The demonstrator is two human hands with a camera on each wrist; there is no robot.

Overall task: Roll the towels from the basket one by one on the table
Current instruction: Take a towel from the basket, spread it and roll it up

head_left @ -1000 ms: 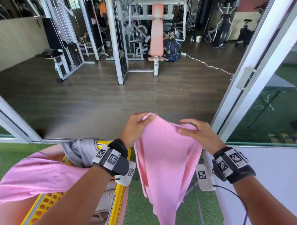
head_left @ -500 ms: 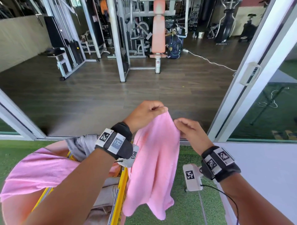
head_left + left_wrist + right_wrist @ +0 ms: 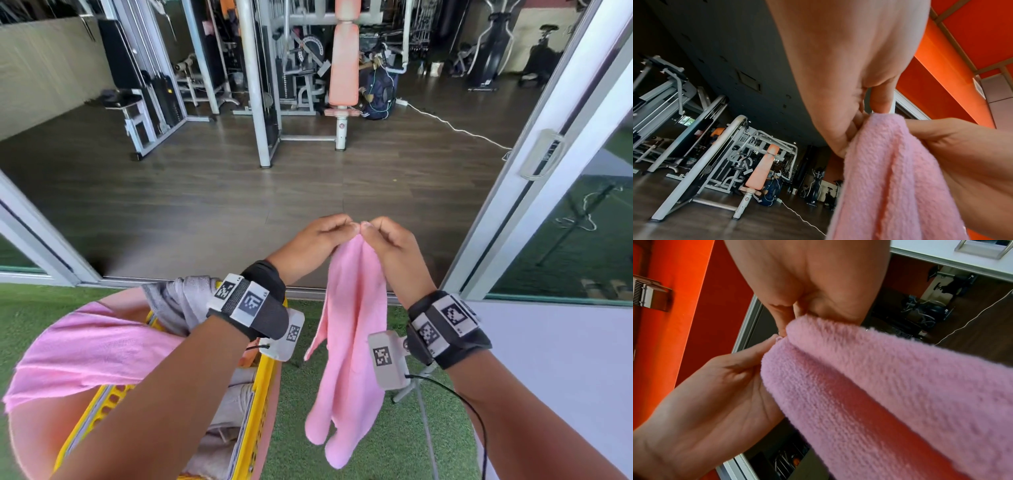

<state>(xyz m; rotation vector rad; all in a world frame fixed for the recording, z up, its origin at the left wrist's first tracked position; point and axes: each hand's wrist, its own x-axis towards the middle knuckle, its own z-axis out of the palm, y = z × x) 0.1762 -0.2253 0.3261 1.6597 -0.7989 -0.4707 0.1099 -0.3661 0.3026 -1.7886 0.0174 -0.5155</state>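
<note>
Pink towel (image 3: 352, 342) hung in the air between the two hands, folded along its length, with the lower end well above the green turf (image 3: 394, 445) and not touching it. Its top edge was gathered to one point. The left hand (image 3: 315, 243) pinched this point with curled fingers, and the right hand (image 3: 394, 246) pinched the same point from the other side, so the fingertips of both hands met over the cloth. Both wrists were raised and bent, knuckles turned upward, forearms coming from below toward the middle. In the left wrist view the thumb and fingers (image 3: 879, 100) closed on the towel corner, and the other hand was just beside it. In the right wrist view the grip was the same, with the towel falling away from the fingers.

To the left, below the left forearm, stood the yellow basket (image 3: 253, 404). A second pink towel (image 3: 89, 356) lay over its rim, and a grey towel (image 3: 178, 301) was draped over its far corner. At the right edge was a white surface (image 3: 565, 377); I could not tell if it was the table. Beyond the hands was a dark wooden floor (image 3: 205, 192) with gym machines (image 3: 260, 68).
</note>
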